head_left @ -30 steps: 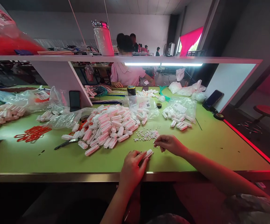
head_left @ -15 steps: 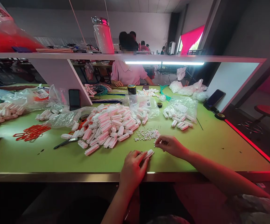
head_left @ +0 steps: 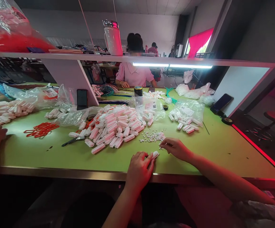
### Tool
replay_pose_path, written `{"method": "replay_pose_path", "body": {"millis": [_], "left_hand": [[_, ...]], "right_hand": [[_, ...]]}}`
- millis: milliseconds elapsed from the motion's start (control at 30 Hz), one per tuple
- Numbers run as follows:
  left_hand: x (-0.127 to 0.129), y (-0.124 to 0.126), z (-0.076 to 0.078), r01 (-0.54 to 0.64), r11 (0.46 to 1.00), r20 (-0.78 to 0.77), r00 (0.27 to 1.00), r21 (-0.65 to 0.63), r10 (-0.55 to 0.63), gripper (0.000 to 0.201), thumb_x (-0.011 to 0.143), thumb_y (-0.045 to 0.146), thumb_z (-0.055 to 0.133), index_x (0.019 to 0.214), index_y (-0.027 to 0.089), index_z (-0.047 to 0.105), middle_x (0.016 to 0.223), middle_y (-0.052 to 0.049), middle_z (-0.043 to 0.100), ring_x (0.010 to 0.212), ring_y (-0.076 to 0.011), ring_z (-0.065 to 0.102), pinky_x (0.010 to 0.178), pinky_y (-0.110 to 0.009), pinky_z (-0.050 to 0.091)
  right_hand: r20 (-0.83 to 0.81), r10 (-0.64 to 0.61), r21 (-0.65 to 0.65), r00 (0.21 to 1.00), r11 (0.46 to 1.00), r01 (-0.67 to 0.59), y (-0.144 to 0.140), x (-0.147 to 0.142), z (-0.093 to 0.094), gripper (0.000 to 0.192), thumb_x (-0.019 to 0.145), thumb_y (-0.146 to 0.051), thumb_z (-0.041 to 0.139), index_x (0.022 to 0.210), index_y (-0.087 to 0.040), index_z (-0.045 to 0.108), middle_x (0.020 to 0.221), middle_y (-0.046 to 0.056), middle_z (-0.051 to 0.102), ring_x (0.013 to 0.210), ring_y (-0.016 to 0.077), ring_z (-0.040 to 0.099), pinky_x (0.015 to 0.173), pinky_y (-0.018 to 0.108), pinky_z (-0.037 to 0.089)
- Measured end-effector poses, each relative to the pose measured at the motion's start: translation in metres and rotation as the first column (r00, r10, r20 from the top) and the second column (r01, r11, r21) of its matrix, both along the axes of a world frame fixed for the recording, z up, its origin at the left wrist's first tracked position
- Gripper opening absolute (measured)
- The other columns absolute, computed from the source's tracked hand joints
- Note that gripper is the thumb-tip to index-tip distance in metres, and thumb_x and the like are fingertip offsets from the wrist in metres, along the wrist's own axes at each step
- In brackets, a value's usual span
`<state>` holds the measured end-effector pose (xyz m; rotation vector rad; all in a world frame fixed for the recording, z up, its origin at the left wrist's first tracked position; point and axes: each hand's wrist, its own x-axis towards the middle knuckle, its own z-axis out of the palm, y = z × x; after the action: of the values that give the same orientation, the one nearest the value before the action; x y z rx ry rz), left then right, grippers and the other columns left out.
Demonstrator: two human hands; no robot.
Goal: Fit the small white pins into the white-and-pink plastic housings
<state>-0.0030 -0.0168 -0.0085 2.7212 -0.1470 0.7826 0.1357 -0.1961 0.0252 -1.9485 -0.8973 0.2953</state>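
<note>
Your left hand (head_left: 139,169) pinches a small white connector housing (head_left: 154,155) at the near edge of the green table (head_left: 218,148), just in front of the scatter of tiny white parts (head_left: 153,136). Your right hand (head_left: 176,148), fingertips pressed together, touches that scatter's near edge; whether it grips a part, you cannot tell. Behind the scatter lies the big pile of white housings (head_left: 115,126), and beyond it clear bags (head_left: 149,107) carry QR-code labels too small to read.

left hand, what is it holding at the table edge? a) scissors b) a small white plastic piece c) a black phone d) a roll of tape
b: the left hand pinches a small white plastic piece between its fingertips near the front edge of the green table, while the right hand picks at the little white bits just beyond it.
</note>
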Motion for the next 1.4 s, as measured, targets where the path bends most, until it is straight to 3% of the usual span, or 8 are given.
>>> {"method": "replay_pose_path", "body": {"millis": [167, 500, 933, 1400], "left_hand": [[0.0004, -0.0049, 0.0015, -0.011, 0.994, 0.000, 1.000, 0.111, 0.011, 0.025, 0.098, 0.024, 0.050, 0.114, 0.018, 0.069, 0.092, -0.010, 0.065, 0.091, -0.0258, 0.058, 0.081, -0.041, 0.049], [0.0018, -0.0061, 0.0000, -0.024, 0.992, 0.011, 1.000, 0.124, 0.023, 0.025, 0.099, 0.025, 0.050, 0.112, 0.018, 0.070, 0.091, -0.009, 0.065, 0.089, -0.0249, 0.058, 0.080, -0.040, 0.047], [-0.0011, -0.0022, -0.0002, -0.015, 0.996, -0.018, 1.000, -0.093, 0.013, 0.022, 0.095, 0.024, 0.058, 0.114, 0.025, 0.070, 0.090, -0.005, 0.062, 0.087, -0.0214, 0.057, 0.081, -0.036, 0.049], [-0.0007, -0.0001, -0.0039, -0.033, 0.990, -0.065, 0.998, -0.134, 0.025, 0.024, 0.095, 0.025, 0.057, 0.116, 0.023, 0.070, 0.093, -0.007, 0.064, 0.091, -0.0239, 0.059, 0.084, -0.040, 0.049]], "right_hand": [[0.020, 0.014, -0.030, 1.000, 0.999, -0.013, 0.0001, 0.0022, -0.0043, 0.034, 0.091, -0.052, 0.058, 0.084, -0.019, 0.066, 0.063, -0.002, 0.057, 0.054, 0.0120, 0.053, 0.056, 0.024, 0.042], [0.077, 0.007, -0.060, 0.997, 0.998, -0.002, -0.0003, 0.0035, -0.0051, 0.029, 0.091, -0.046, 0.058, 0.086, -0.019, 0.066, 0.064, -0.002, 0.059, 0.056, 0.0126, 0.053, 0.057, 0.024, 0.042], [0.160, 0.040, -0.068, 0.986, 0.997, -0.030, -0.0013, 0.0046, -0.0080, 0.019, 0.091, -0.036, 0.058, 0.086, -0.020, 0.068, 0.077, 0.001, 0.066, 0.065, 0.0138, 0.054, 0.062, 0.025, 0.042], [0.123, 0.042, -0.003, 0.992, 0.999, -0.042, -0.0023, 0.0034, -0.0048, 0.025, 0.095, -0.041, 0.056, 0.085, -0.019, 0.066, 0.070, -0.002, 0.059, 0.056, 0.0112, 0.054, 0.057, 0.024, 0.044]]}}
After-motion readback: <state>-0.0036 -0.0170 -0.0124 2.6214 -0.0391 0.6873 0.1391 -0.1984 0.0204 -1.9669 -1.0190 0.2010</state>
